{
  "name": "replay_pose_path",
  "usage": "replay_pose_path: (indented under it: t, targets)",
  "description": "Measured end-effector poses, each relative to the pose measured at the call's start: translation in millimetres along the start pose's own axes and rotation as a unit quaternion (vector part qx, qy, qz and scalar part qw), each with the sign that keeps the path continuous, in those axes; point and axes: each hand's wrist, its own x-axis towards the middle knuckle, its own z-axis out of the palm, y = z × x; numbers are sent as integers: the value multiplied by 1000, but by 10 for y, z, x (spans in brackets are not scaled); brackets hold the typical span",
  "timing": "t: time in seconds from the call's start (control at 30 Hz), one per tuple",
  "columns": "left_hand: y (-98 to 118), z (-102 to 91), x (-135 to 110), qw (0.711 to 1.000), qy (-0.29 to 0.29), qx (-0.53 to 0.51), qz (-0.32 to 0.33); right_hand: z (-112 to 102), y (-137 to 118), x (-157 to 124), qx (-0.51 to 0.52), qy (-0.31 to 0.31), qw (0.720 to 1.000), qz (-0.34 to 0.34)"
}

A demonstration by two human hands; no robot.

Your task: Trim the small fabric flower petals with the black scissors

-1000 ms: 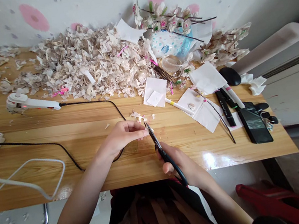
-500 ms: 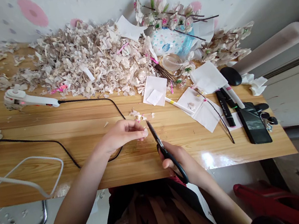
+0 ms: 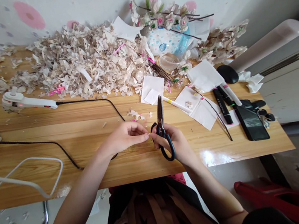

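My left hand (image 3: 126, 135) is closed in a pinch over the table's middle, on a tiny pale piece (image 3: 149, 134) too small to name. My right hand (image 3: 176, 142) holds black-handled scissors (image 3: 162, 125), their blades together and pointing away from me. The right thumb and fingertips meet the same tiny piece, so both hands' tips almost touch. A few pale scraps (image 3: 135, 114) with bits of pink lie on the wood just beyond my left hand.
A large heap of petal-like scraps (image 3: 86, 61) lines the back. A white corded tool (image 3: 29, 101) lies left. On the right are paper sheets (image 3: 203, 76), a twig (image 3: 213, 109), black markers (image 3: 222, 105) and a phone (image 3: 251, 120). Flowered branches (image 3: 167, 15) rest on a packet.
The scissors have swung from pointing at the left fingertips to upright across my right palm. My right hand's fingertips have come up to the left hand's and now touch the small piece.
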Motion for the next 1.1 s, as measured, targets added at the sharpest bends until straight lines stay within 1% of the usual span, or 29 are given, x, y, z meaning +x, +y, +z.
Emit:
replay_pose_path:
  t: [0.1, 0.2, 0.3, 0.43, 0.5, 0.6, 0.8, 0.9, 0.97, 1.03, 1.1]
  targets:
    - [11, 4, -12, 1000, 2, -7, -6, -7, 56, -16, 14, 20, 1000, -4]
    - [2, 19, -9, 1000, 17, -25, 4, 5, 123, -23, 55, 37, 998, -18]
    - [-18, 38, 8, 998, 35, -47, 16, 34, 176, -16, 86, 40, 995, -35]
    - [-36, 65, 30, 995, 64, -68, 28, 81, 197, -4, 103, 46, 993, -36]
    - [-44, 80, 36, 995, 62, -76, 22, 101, 193, -5, 110, 64, 991, -36]
    - [-60, 101, 44, 996, 43, -81, 20, 122, 185, -11, 117, 80, 989, -42]
    - [-69, 110, 53, 995, 66, -64, 36, 144, 194, -17, 120, 84, 988, -49]
    - [-61, 99, 48, 994, 81, -57, 41, 124, 214, -11, 116, 76, 989, -50]
    - [-68, 84, 42, 994, 97, -27, 49, 70, 233, -8, 116, 72, 989, -60]
    - [-92, 66, 39, 988, 132, 46, 61, -27, 250, -7, 110, 79, 988, -80]
    - [-127, 48, 44, 968, 187, 144, 79, -158, 259, -10, 98, 97, 985, -104]
